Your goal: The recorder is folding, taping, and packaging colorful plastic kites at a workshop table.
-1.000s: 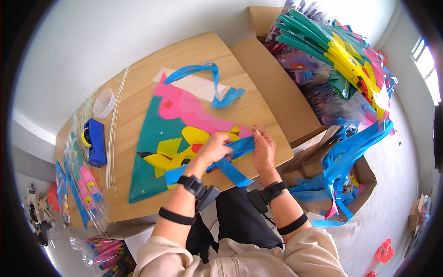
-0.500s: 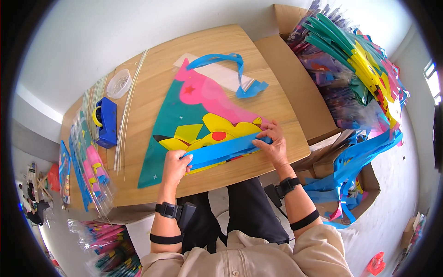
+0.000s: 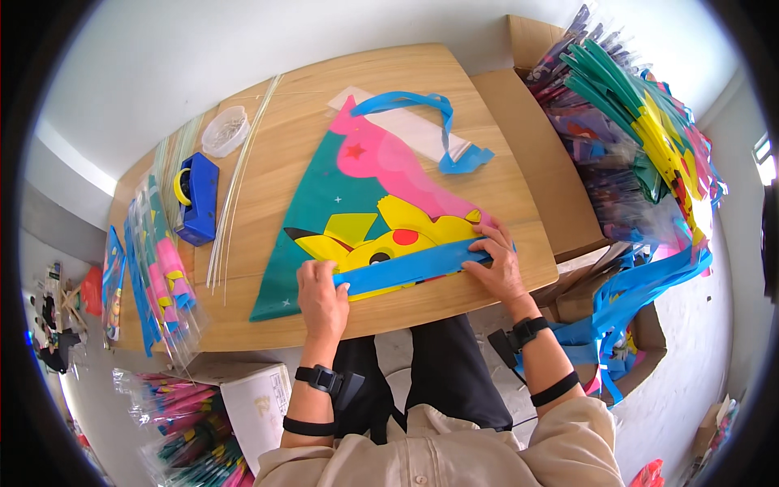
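A folded kite (image 3: 312, 223), green and pink with a yellow cartoon figure, lies on the wooden table in front of me. Across its near part stretches a flat blue strip (image 3: 414, 266). My left hand (image 3: 322, 299) grips the strip's left end, the thumb along its edge and the curled fingers over the kite. At the strip's other end, my right hand (image 3: 497, 264) holds it between thumb and bent fingers, close to the kite's right corner. A loose blue ribbon (image 3: 446, 122) curves away at the kite's far tip, partly over a clear plastic sleeve (image 3: 398, 130).
Left on the table (image 3: 268, 276) are a blue tape dispenser (image 3: 197, 203), a clear tub (image 3: 225, 131), thin pale rods (image 3: 243, 178) and bagged kites (image 3: 166, 260). A cardboard box (image 3: 535, 162) and piled kites (image 3: 649, 130) stand at right. More bagged kites (image 3: 187, 422) lie below the table.
The blue strip has come down flatter onto the kite. My left hand's fingers have shifted forward over its left end, while the right hand stays at the right end. The whole view has shifted slightly.
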Tool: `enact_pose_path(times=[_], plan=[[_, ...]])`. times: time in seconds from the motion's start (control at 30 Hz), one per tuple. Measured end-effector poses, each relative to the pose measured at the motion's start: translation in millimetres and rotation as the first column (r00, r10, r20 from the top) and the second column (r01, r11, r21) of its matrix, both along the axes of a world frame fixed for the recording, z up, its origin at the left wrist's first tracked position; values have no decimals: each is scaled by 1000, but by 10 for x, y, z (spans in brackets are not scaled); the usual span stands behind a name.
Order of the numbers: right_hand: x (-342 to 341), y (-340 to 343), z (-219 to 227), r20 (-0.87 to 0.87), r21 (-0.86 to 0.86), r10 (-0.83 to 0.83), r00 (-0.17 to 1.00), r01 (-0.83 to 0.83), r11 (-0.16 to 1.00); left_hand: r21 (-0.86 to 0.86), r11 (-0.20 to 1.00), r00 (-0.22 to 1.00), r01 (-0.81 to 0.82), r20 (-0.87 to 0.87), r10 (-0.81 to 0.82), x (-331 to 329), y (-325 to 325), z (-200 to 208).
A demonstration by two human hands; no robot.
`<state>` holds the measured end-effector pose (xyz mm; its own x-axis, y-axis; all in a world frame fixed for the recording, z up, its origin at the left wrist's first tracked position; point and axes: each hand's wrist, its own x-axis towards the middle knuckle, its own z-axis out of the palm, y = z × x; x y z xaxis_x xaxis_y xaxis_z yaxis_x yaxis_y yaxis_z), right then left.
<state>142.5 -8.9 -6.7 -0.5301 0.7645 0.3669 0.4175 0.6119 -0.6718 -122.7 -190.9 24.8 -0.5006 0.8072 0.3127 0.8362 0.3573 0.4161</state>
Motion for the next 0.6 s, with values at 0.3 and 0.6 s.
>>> enact_pose_path(times=[0.3,0.6], plan=[[264,57,128,288,167,201,936,-256,952,-90,908,886,410,-196,-420,-20,-269,19],[191,90,289,534,352,173,827,-404,845,-271,852,678,448,-519,-521,-94,-195,-48]])
